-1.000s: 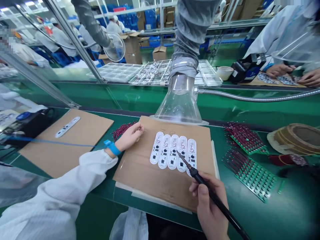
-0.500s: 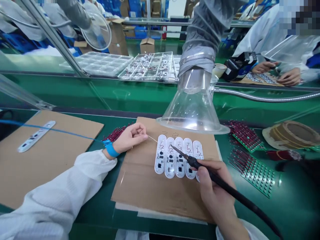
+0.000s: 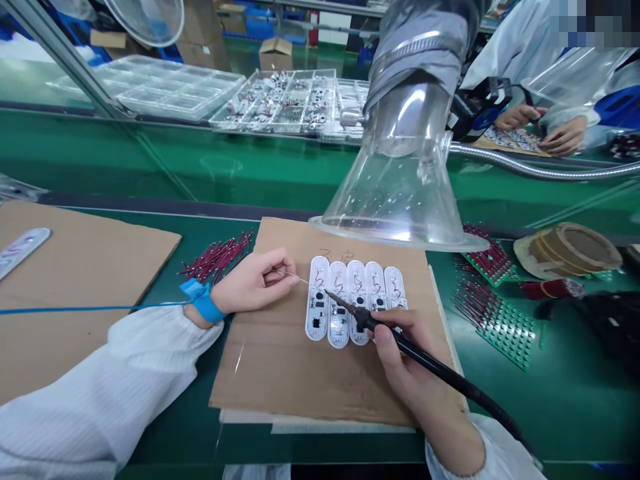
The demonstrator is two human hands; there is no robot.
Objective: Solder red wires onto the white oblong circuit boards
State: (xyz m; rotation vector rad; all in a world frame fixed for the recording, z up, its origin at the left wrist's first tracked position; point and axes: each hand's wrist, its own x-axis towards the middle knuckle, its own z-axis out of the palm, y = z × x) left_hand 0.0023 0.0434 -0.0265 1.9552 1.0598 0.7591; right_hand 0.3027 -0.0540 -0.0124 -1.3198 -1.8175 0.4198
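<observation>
Several white oblong circuit boards (image 3: pixel 356 300) lie side by side on a cardboard sheet (image 3: pixel 300 373). My right hand (image 3: pixel 405 363) grips a black soldering iron (image 3: pixel 400 340) like a pen, its tip resting on the leftmost board. My left hand (image 3: pixel 255 283) is pinched on a thin solder wire (image 3: pixel 296 277) whose end points at the same board. A blue wrist strap (image 3: pixel 203 300) with a blue cord circles my left wrist.
A clear fume hood (image 3: pixel 400 180) hangs just above the boards. Red wire pieces (image 3: pixel 215 257) lie left of the cardboard; green panels with red wires (image 3: pixel 500 327) lie right, beside a tape roll (image 3: pixel 570 250). Another cardboard sheet (image 3: pixel 75 280) is at left. A co-worker's hands (image 3: pixel 560 137) work opposite.
The soldering iron tip has moved left across the row to the leftmost board. My left hand has brought the solder wire toward that board. The camera has tilted down and closer.
</observation>
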